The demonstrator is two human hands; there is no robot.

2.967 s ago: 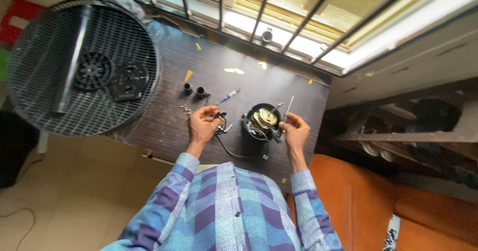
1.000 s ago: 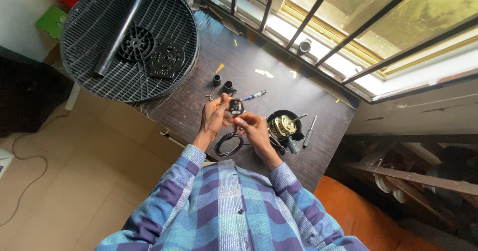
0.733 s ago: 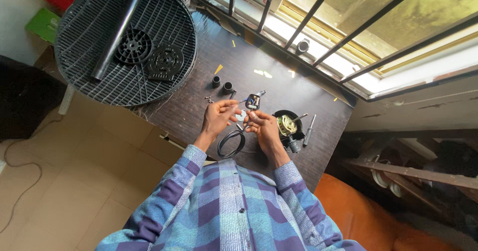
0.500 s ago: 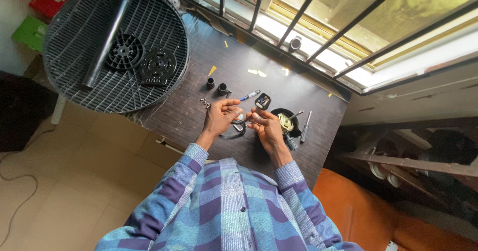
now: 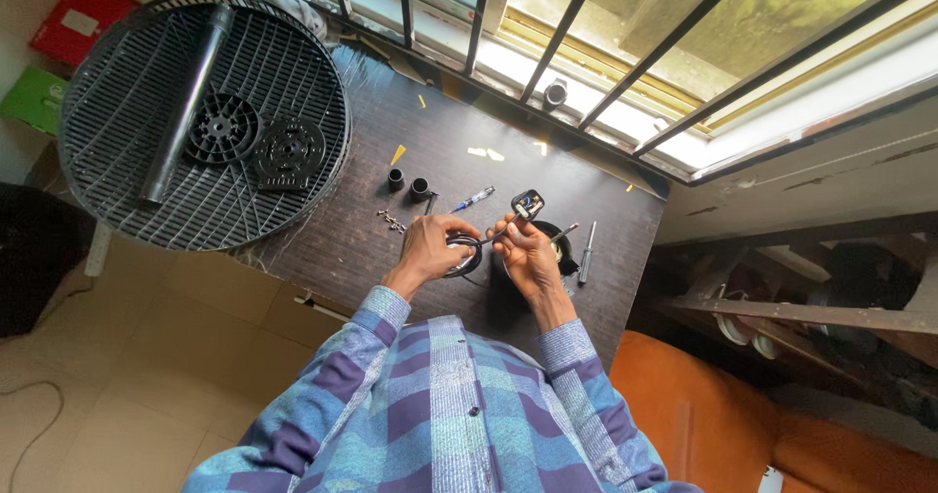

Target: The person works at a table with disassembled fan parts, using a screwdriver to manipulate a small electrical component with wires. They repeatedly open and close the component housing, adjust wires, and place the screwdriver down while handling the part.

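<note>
Where the dark counter (image 5: pixel 352 249) reaches its left end, a round black fan grille (image 5: pixel 200 122) lies flat like a shallow tray, and in it rest a black tube (image 5: pixel 186 102) set at a slant and two round black plastic discs (image 5: pixel 254 139) side by side. Right of the grille, on the bare counter, stand two small black caps (image 5: pixel 407 183), with a few small screws (image 5: pixel 391 221) nearer the person and a pen-like tool (image 5: pixel 474 199) just beyond the hands. The left hand (image 5: pixel 438 247) is closed around a coil of black cable (image 5: pixel 467 256), its fingers curled over the loop. The right hand (image 5: pixel 523 256) pinches the cable's black plug (image 5: pixel 528 204), which sticks up past the fingertips on the far side, tilted. Behind the right hand a round motor part (image 5: pixel 559 244) is mostly hidden. A screwdriver (image 5: pixel 585 256) lies on the counter just right of it. Window bars (image 5: pixel 586 53) run along the far edge.
</note>
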